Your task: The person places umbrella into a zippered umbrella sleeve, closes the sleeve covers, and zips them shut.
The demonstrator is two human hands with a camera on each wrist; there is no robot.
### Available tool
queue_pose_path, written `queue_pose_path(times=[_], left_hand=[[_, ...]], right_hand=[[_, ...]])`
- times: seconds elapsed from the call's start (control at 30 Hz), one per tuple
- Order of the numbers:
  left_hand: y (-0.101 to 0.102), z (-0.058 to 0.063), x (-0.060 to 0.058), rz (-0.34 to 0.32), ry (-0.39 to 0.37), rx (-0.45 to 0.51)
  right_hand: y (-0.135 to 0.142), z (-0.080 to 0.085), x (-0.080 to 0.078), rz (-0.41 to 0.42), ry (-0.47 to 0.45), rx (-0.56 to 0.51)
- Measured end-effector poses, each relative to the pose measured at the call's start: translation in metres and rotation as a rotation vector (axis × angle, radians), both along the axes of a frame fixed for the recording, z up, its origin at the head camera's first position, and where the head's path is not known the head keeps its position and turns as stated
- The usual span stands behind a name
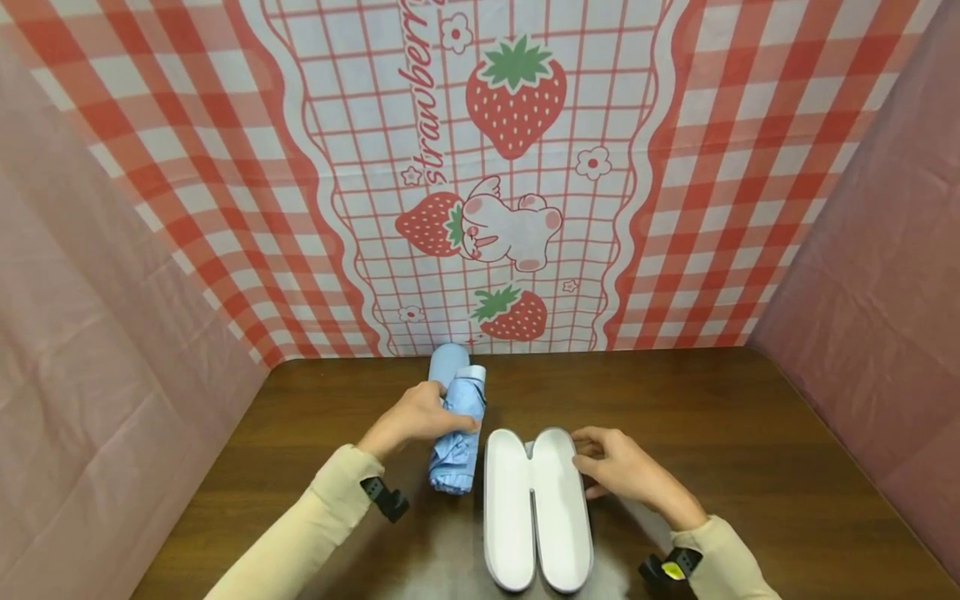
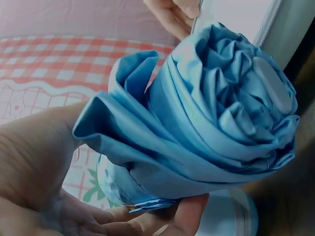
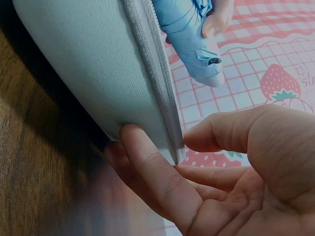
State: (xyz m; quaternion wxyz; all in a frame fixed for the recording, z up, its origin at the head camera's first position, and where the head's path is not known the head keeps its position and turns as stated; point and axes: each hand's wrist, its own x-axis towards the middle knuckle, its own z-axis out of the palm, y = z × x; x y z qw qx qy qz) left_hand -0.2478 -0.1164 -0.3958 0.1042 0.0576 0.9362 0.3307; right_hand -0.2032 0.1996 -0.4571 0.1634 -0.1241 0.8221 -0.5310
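Note:
A folded light-blue umbrella [image 1: 459, 446] with a white end is gripped by my left hand [image 1: 420, 414], held above the table left of the case. In the left wrist view its bunched blue fabric [image 2: 216, 123] fills the middle, with my fingers curled round it. An opened zip case [image 1: 508, 517] with two long white halves lies in front of me. My right hand [image 1: 626, 468] pinches the far right edge of this case. In the right wrist view, thumb and fingers [image 3: 152, 167] are on the pale green outer shell [image 3: 93, 59] and its zip edge.
A light-blue rounded cylinder [image 1: 448, 360] stands behind the umbrella, near the back edge of the brown wooden table [image 1: 675, 408]. A red-and-white strawberry cloth [image 1: 510, 167] hangs at the back, with pink cloth [image 1: 862, 333] at both sides.

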Motion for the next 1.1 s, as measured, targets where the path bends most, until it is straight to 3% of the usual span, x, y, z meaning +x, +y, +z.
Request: queue_pose_path(times=[0.57,0.87,1.1], left_hand=[[0.029,-0.003,0.017,-0.184,-0.004,-0.072],[0.039,0.006,0.026,-0.214,-0.01,-0.071],[0.052,0.0,0.031,-0.209,-0.057,-0.033]], right_hand=[[0.0,0.002,0.001,0.0,0.002,0.008],[-0.003,0.004,0.004,-0.015,0.007,-0.001],[-0.005,0.003,0.004,-0.03,0.043,0.03]])
